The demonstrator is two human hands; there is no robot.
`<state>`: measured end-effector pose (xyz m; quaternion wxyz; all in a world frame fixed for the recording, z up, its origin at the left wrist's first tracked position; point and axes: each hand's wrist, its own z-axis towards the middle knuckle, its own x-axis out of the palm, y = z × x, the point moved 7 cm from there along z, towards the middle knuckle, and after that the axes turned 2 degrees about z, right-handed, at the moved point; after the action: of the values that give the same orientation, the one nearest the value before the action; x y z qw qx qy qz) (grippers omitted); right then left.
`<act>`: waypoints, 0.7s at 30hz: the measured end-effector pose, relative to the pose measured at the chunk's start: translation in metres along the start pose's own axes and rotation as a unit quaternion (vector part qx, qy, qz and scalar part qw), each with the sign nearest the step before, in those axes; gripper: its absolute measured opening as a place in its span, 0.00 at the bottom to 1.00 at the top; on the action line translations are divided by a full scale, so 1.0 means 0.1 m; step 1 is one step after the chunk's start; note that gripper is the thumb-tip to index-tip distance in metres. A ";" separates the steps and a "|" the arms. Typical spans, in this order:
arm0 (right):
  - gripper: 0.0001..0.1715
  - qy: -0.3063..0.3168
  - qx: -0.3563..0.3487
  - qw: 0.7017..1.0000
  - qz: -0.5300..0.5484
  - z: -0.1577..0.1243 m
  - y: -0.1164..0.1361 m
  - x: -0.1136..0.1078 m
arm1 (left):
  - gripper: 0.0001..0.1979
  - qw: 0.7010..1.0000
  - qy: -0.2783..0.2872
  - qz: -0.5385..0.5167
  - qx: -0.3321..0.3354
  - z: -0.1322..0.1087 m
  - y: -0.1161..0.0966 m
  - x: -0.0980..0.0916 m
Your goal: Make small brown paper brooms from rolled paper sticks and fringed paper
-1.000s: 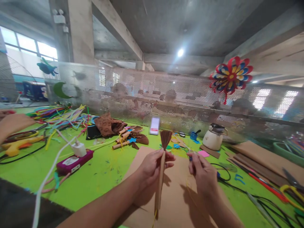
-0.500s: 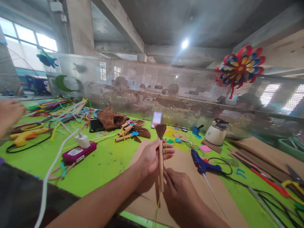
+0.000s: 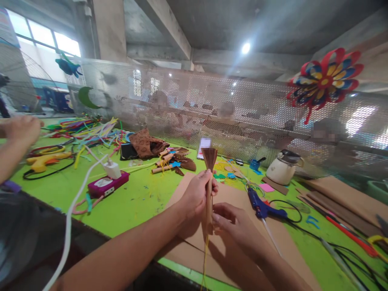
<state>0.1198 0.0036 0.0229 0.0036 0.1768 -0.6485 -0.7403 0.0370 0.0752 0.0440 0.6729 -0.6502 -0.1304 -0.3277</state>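
Observation:
My left hand (image 3: pixel 198 192) is closed around the upper handle of a small brown paper broom (image 3: pixel 209 208), held upright with its pleated fan end at the top. At the handle's lower right side, my right hand (image 3: pixel 235 222) pinches with thumb and fingers, some of them hidden behind it. Yellow string (image 3: pixel 205 258) hangs down from the handle's bottom end. Beneath both hands lies a sheet of brown kraft paper (image 3: pixel 239 258). Several similar brown paper brooms (image 3: pixel 169 163) with blue stars and yellow string lie on the green table (image 3: pixel 139 202).
A blue glue gun (image 3: pixel 263 206) and its cable lie to the right, near a cream pot (image 3: pixel 282 167). On the left are a purple power strip (image 3: pixel 108 184), a yellow glue gun (image 3: pixel 48 161) and a co-worker's hand (image 3: pixel 24 129). A perforated metal screen (image 3: pixel 188 97) stands behind.
My left fingers, stretched out before, have curled around the broom's handle. The right hand has shifted slightly upward along the handle. The whole view has swung a little left.

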 end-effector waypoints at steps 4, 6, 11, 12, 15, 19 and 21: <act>0.16 -0.027 -0.025 0.995 0.088 0.04 -0.01 0.03 | 0.11 0.999 0.030 0.041 -0.006 -0.14 0.08 0.12; 0.17 -0.055 -0.036 0.994 0.090 0.06 -0.03 0.03 | 0.14 0.996 0.045 0.073 0.002 -0.21 0.10 0.17; 0.18 -0.142 -0.094 0.985 0.007 0.03 -0.04 -0.03 | 0.15 0.991 0.052 0.119 0.032 -0.27 0.00 0.20; 0.20 -0.161 -0.099 0.982 -0.016 0.02 -0.04 -0.06 | 0.15 0.989 0.058 0.132 0.033 -0.27 -0.03 0.21; 0.23 -0.189 -0.104 0.973 -0.078 -0.01 -0.02 -0.14 | 0.19 0.978 0.051 0.191 0.065 -0.26 -0.19 0.20; 0.23 -0.210 -0.120 0.961 -0.135 -0.04 0.05 -0.27 | 0.22 0.951 -0.024 0.260 0.164 -0.20 -0.46 0.05; 0.23 -0.221 -0.131 0.953 -0.161 -0.06 0.07 -0.31 | 0.19 0.935 -0.076 0.270 0.219 -0.15 -0.59 -0.06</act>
<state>0.1489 0.0037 0.0374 -0.2362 0.1090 -0.4936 -0.8299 -0.0074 0.0655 0.0855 0.8497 -0.5207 -0.0691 -0.0468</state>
